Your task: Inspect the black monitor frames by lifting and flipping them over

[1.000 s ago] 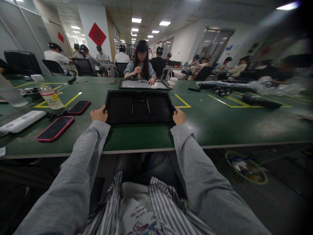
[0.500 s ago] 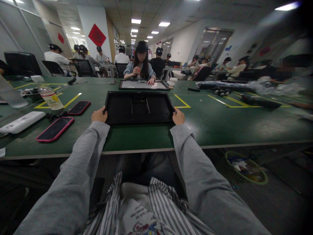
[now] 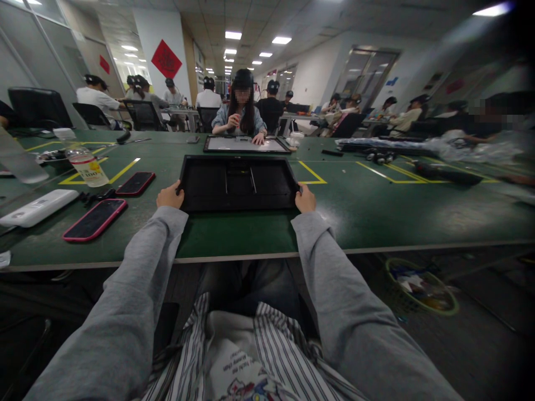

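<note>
A black rectangular monitor back cover (image 3: 200,181) lies in front of me on the green table (image 3: 238,236), its hollow ribbed inside facing up. My left hand (image 3: 170,196) is closed around its left edge, thumb on the rim. At the opposite short edge, my right hand (image 3: 305,199) grips the cover in the same way. The fingers under both edges are hidden. Just beyond the cover lies a flat panel (image 3: 225,144) with a dark frame, under the hand of a person (image 3: 241,111) seated across from me.
To the left are two phones (image 3: 95,220) with pink edges, a white oblong device (image 3: 39,208) and a labelled bottle (image 3: 88,169). Clear plastic wrap (image 3: 472,146) and a black tool-like item (image 3: 445,171) lie right. A basket (image 3: 420,287) stands on the floor.
Both my hands and the cover stay in place. The person opposite has shifted the raised hand slightly; the orange item seen in it before no longer shows clearly.
</note>
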`<action>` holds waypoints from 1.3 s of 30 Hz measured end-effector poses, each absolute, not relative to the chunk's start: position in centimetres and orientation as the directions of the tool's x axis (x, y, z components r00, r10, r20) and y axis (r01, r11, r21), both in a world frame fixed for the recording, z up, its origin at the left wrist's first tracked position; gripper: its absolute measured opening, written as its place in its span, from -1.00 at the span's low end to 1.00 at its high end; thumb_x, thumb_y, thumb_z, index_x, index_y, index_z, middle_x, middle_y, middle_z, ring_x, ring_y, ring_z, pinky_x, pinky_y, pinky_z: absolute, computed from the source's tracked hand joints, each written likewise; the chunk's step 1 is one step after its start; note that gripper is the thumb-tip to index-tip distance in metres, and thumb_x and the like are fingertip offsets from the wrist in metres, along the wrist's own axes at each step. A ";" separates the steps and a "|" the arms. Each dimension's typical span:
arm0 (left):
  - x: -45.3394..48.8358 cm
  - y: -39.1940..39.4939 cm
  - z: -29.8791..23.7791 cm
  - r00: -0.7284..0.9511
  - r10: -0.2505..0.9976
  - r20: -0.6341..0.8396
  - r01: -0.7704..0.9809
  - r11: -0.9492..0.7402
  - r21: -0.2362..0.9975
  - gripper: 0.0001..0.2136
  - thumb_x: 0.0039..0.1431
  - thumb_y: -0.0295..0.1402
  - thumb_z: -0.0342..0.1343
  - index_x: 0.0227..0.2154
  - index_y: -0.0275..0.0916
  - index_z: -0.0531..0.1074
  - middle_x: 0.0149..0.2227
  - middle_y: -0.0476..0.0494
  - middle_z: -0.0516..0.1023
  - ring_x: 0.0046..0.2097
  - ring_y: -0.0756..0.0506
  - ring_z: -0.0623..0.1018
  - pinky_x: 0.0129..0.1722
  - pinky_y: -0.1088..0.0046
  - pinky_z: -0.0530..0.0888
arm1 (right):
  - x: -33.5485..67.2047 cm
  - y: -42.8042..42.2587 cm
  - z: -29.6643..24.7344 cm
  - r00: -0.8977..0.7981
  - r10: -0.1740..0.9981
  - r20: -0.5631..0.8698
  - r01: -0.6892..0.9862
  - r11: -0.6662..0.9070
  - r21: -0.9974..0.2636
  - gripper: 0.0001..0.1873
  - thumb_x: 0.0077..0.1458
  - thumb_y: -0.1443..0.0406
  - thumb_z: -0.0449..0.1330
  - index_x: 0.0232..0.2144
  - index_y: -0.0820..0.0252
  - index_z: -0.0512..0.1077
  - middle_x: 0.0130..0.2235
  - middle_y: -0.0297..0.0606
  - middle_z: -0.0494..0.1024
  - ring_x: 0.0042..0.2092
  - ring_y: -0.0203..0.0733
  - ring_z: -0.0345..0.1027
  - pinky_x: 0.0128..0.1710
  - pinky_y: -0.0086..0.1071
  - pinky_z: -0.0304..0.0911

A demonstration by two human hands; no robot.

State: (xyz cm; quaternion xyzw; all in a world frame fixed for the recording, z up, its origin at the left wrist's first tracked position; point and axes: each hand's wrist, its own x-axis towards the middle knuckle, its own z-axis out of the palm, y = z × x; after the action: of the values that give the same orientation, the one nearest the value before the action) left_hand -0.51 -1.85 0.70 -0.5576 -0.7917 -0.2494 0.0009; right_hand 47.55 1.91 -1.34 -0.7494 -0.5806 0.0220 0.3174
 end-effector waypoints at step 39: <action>0.1 -1.3 0.7 -0.343 0.904 0.255 0.908 0.250 0.336 -0.41 0.28 -0.07 -0.06 0.33 -0.14 0.27 0.10 -0.31 0.55 0.13 -0.36 0.49 0.09 0.08 0.39 | 47.9 2.4 -1.0 0.409 0.732 0.545 0.851 -0.089 -0.518 -0.52 0.28 0.33 -0.15 0.11 0.28 0.40 0.05 0.07 0.49 0.08 0.05 0.25 0.10 -0.10 0.14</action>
State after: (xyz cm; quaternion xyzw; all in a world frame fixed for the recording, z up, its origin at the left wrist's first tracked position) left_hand 0.11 -1.33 0.68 -0.5730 -0.7906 -0.2158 0.0047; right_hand 47.87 2.44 -0.98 -0.7344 -0.5388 -0.0732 0.4061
